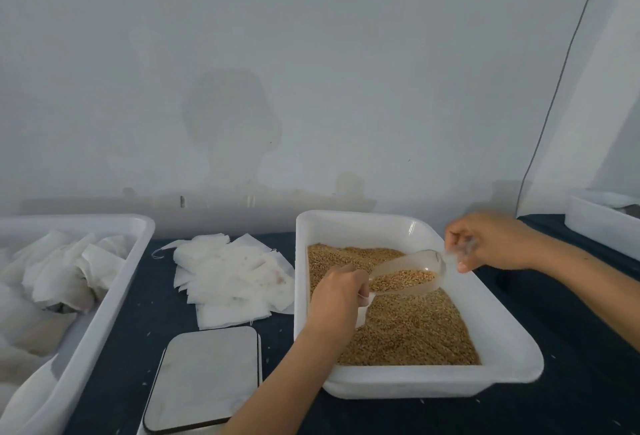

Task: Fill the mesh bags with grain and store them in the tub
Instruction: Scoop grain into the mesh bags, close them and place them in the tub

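Over the grain [408,327], left hand [337,299] grips scoop [405,275].

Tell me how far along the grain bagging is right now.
Done: filled bags already lie in the left tub. In hand: the left hand holds a scoop loaded with grain above the grain tray, while the right hand pinches a blurred mesh bag at its tip. Left: a pile of empty bags remains.

Left hand [337,290] is curled into a fist, right hand [491,240] raised, fingers [462,263] pinched.
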Demonstrator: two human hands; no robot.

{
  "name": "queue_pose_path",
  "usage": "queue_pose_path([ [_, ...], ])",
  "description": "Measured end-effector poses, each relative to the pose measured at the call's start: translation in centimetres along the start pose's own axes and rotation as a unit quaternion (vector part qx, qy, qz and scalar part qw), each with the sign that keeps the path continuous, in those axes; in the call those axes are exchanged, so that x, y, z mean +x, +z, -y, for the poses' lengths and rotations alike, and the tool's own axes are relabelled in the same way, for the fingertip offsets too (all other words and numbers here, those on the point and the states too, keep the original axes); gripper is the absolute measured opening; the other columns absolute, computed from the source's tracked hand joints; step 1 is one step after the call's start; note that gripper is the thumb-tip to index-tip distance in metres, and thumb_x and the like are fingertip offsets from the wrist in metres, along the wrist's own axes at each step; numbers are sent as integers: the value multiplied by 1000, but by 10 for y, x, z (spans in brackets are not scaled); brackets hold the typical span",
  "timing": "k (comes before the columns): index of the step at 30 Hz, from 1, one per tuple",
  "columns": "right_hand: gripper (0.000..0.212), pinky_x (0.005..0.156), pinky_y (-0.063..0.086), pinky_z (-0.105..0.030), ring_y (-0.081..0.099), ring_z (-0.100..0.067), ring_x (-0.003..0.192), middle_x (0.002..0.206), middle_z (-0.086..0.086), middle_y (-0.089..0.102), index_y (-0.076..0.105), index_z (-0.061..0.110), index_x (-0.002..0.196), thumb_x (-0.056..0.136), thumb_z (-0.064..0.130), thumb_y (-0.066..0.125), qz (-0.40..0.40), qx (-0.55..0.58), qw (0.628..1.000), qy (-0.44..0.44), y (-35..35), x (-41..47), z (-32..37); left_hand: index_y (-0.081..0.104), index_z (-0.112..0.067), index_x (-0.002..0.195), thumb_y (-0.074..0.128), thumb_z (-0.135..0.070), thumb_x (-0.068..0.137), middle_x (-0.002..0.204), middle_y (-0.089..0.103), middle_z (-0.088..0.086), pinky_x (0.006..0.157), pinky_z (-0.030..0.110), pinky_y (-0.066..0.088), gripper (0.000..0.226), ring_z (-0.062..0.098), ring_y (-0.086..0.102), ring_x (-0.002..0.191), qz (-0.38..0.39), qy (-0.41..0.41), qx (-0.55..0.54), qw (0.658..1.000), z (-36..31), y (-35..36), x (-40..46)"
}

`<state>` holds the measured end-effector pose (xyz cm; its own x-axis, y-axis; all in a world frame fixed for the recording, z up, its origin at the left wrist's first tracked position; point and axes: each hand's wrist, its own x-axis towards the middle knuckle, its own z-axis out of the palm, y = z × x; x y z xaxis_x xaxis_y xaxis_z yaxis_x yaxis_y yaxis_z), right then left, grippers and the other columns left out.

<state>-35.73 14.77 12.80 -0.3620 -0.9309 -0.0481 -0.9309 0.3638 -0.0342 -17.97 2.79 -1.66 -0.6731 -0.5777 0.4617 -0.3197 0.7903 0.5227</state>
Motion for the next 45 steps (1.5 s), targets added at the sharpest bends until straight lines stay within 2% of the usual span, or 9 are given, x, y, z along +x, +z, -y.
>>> queue_pose_path([
  [5, 25, 56, 30, -23, 52, -7, 82, 81, 19, 51, 54, 32, 80, 74, 22, 76, -24, -96, 995, -8, -13, 6, 14, 54, -15, 73, 65, -3, 83, 87, 59, 2, 73, 28, 43, 19, 15, 48, 88, 8, 1, 4, 1000, 2, 3, 1],
  [13, 20, 52, 25, -21, 54, -12, 78, 73, 13, 53, 53, 31, 84, 79, 21, 70, -111, -212, 969, -62, -19, 3, 27, 48, -18, 67, 65, 1, 80, 86, 61, 1, 75, 32, 48, 29, 18, 54, 88, 9, -2, -35, 999, 4, 4, 1],
  [17, 17, 52, 22, -19, 51, -11, 74, 65, 14, 48, 54, 30, 86, 81, 22, 68, -153, -246, 953, -85, -15, 3, 25, 42, -20, 67, 67, 2, 78, 78, 49, -8, 73, 30, 45, 36, 15, 47, 82, 2, -15, -21, 1000, 5, 5, 1],
  [21, 22, 53, 26, -20, 53, -10, 75, 72, 13, 52, 48, 32, 82, 82, 22, 67, -123, -206, 969, -53, -13, 4, 15, 41, -18, 66, 63, 3, 81, 77, 48, -5, 61, 15, 34, 34, 13, 46, 74, -14, -44, -43, 998, 4, 5, 1],
  [26, 24, 54, 29, -20, 48, -11, 78, 79, 11, 44, 38, 26, 81, 89, 32, 60, -38, -129, 990, 39, 28, 10, 4, 42, -24, 67, 61, -8, 89, 75, 51, -9, 56, 9, 34, 33, -2, 45, 69, -34, -159, -198, 967, 4, -4, 5],
  [34, 22, 58, 42, -16, 49, -5, 63, 74, 5, 53, 47, 18, 76, 94, 26, 55, 29, 116, 990, 80, 130, 32, 15, 50, -18, 74, 59, -12, 91, 84, 55, -5, 68, 25, 40, 19, 12, 49, 78, -96, -226, -400, 883, 8, -18, 6],
  [37, 18, 59, 38, -14, 48, 1, 67, 80, 9, 55, 49, 21, 79, 93, 30, 56, 17, 112, 991, 75, 141, 36, 18, 50, -17, 76, 56, -13, 93, 83, 52, -3, 66, 23, 39, 18, 11, 47, 77, -101, -230, -440, 862, 9, -20, 5],
  [40, 10, 60, 37, -13, 51, 2, 75, 91, 9, 59, 54, 21, 90, 89, 28, 62, 7, 73, 995, 62, 132, 36, 15, 49, -19, 76, 56, -12, 92, 84, 53, -7, 66, 23, 38, 19, 9, 47, 78, -116, -234, -408, 875, 8, -19, 6],
  [45, 18, 63, 41, -17, 55, -2, 77, 88, 11, 58, 53, 27, 78, 82, 26, 70, 5, 20, 999, 27, 110, 41, 20, 48, -21, 75, 56, -13, 93, 83, 55, -10, 69, 28, 44, 21, 7, 49, 76, -152, -251, -382, 876, 7, -16, 8],
])
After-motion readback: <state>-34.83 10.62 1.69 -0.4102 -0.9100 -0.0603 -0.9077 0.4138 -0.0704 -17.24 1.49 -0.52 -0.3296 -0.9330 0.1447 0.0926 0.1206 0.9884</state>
